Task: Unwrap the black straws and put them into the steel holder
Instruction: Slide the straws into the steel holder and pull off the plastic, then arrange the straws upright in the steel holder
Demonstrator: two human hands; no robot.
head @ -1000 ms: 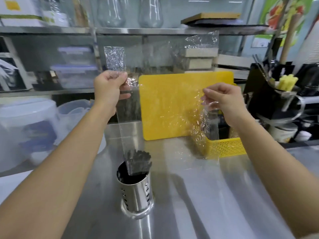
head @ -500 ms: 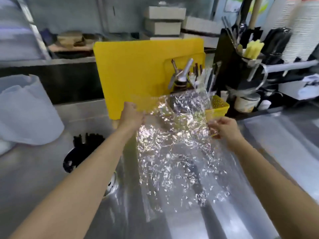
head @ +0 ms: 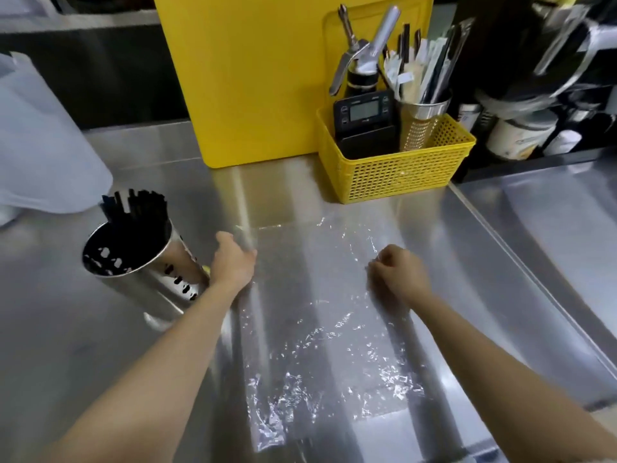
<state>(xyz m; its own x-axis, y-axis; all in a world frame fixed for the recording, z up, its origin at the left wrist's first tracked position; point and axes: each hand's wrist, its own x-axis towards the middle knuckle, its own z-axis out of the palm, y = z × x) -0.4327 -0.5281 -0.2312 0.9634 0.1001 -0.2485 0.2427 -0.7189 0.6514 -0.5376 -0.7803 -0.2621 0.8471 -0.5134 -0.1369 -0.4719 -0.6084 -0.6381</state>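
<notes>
The steel holder (head: 160,279), round and perforated, stands on the steel counter at the left, with the black straws (head: 137,208) upright inside it. A clear crinkled plastic wrapper (head: 320,329) lies spread flat on the counter in front of me. My left hand (head: 232,262) presses down on the wrapper's far left corner, right beside the holder. My right hand (head: 397,272) has its fingers curled on the wrapper's right edge.
A yellow cutting board (head: 267,68) leans at the back. To its right a yellow mesh basket (head: 400,168) holds a timer, a steel cup of utensils and a whipper. A white plastic jug (head: 43,145) stands far left. A sunken steel tray (head: 551,235) lies right.
Both hands have brought the wrapper down from mid-air, where it was lifted off the straws, and laid it flat on the counter. The view has tilted down.
</notes>
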